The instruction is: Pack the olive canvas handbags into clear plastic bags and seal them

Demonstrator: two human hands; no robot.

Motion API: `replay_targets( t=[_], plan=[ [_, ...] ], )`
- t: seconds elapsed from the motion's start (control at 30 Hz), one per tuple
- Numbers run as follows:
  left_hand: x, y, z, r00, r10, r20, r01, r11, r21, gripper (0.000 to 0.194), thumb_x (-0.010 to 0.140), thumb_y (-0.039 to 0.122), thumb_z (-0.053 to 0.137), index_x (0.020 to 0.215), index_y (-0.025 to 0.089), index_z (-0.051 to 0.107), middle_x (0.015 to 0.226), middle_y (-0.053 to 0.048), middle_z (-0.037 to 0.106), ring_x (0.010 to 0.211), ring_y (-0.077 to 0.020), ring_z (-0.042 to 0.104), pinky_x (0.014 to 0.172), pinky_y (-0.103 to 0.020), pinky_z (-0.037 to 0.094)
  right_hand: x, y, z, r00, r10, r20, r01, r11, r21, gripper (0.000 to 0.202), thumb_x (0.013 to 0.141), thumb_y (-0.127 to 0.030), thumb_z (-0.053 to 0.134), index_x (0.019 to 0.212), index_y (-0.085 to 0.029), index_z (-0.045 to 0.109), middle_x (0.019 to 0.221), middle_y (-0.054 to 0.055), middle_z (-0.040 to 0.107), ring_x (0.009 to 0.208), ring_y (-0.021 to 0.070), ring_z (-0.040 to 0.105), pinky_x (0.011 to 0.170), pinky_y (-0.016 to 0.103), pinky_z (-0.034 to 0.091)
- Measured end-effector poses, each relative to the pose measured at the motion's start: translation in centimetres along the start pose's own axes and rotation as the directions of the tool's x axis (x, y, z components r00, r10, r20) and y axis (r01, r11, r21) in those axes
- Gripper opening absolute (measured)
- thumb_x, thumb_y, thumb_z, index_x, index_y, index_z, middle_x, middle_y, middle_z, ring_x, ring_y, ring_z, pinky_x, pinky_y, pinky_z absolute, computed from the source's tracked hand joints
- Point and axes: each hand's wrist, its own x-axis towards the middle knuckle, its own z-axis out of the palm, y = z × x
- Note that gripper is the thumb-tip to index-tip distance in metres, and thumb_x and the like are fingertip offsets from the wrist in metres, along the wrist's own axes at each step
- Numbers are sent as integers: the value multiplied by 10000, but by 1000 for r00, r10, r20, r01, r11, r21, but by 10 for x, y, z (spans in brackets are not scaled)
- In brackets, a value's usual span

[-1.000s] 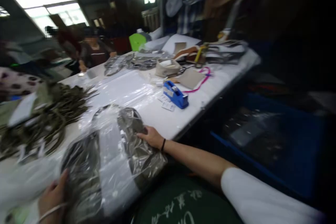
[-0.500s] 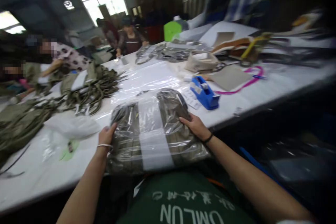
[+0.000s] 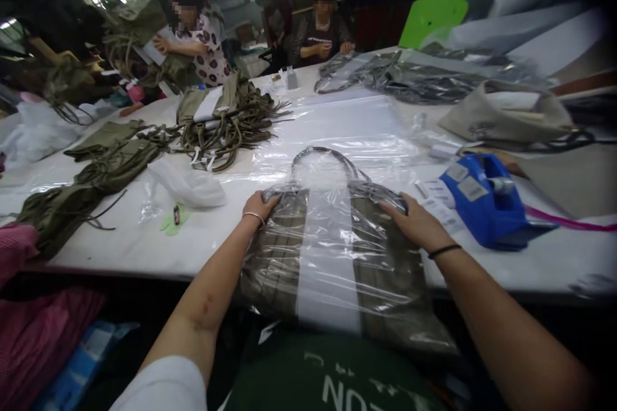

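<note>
An olive-brown handbag (image 3: 385, 270) in a clear plastic bag lies in front of my body, partly over the table's front edge. A broad white paper band (image 3: 328, 263) runs down its middle, and its looped handle (image 3: 321, 153) points away from me. At the bag's upper left corner, my left hand (image 3: 260, 209) is closed on the plastic-wrapped edge. My right hand (image 3: 409, 223) grips the upper right corner, thumb on top and fingers partly hidden. Just right of that hand is a blue tape dispenser (image 3: 486, 202).
Olive bags with straps (image 3: 226, 119) are piled on the white table (image 3: 193, 250) at left, near crumpled white plastic (image 3: 187, 185). Flat clear plastic bags (image 3: 337, 119) lie ahead. Wrapped bags (image 3: 424, 77) and a beige bag (image 3: 506, 115) are at right. Co-workers (image 3: 212, 45) stand across.
My view has swung left, so the table's things appear farther right. Both hands keep hold of the wrapped handbag, whose handle now shows more clearly. A co-worker at left has lifted olive bags.
</note>
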Motion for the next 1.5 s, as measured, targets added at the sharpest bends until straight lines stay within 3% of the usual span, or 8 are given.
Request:
replay_targets(
  t=[0.2,0.4,0.63,0.77,0.87,1.07,1.37,1.5],
  plan=[
    [-5,-17,17,974,196,-111,-188,979,75,709,885,574,586,1416,127,443,1294,-204,615,1202,-302,581,1014,-368,428,2,-1,34,986,6,-164,-7,1000,-8,669,916,-657,439,1381,-186,534,1246,170,658,1070,345,653,886,447,510],
    [13,-32,23,997,-14,-75,-6,965,-262,418,887,463,613,1236,233,630,1157,-77,713,1075,-252,652,962,-347,472,5,21,41,984,62,-169,-58,998,31,622,915,-661,429,1310,-209,595,1128,142,705,1030,352,655,859,448,505],
    [14,-38,-8,1000,6,-8,-8,920,-393,427,849,397,660,1195,149,683,1070,-85,738,988,-232,667,917,-340,510,9,20,42,986,108,-125,-105,994,34,656,900,-689,423,1291,-198,612,1104,150,708,1017,357,649,847,445,487],
    [-16,-24,-27,930,221,-293,-264,958,-116,341,879,314,637,1193,180,651,1204,-118,654,1189,-262,546,1078,-398,406,7,19,41,984,104,-147,-99,994,38,669,895,-701,419,1286,-197,618,1091,155,708,988,356,651,834,447,485],
    [-27,-1,-27,869,435,-238,-390,896,213,250,933,297,556,1115,159,657,1148,-153,629,1172,-285,523,1054,-416,407,5,18,41,984,84,-160,-80,996,35,685,890,-711,417,1285,-189,619,1062,159,711,962,356,654,821,449,484],
    [-9,37,-1,962,271,-24,-250,914,319,237,940,158,479,1049,60,665,1125,-224,625,1113,-306,570,944,-403,458,2,15,41,980,65,-187,-60,998,31,644,898,-678,436,1267,-187,632,1032,147,714,920,336,657,811,441,486],
    [-2,17,-11,974,89,-207,-82,996,42,305,888,207,532,1167,185,654,1034,-78,708,951,-224,657,885,-319,489,-2,14,43,979,45,-200,-38,999,38,638,896,-680,450,1282,-206,633,1017,135,722,912,337,660,783,419,487],
    [-7,6,-2,961,26,-276,-42,998,-55,316,892,193,521,1185,148,630,1080,-108,691,1005,-227,641,938,-319,473,-2,12,45,977,64,-205,-65,998,4,633,891,-689,456,1267,-216,644,976,118,726,849,303,661,745,390,480]
  ],
)
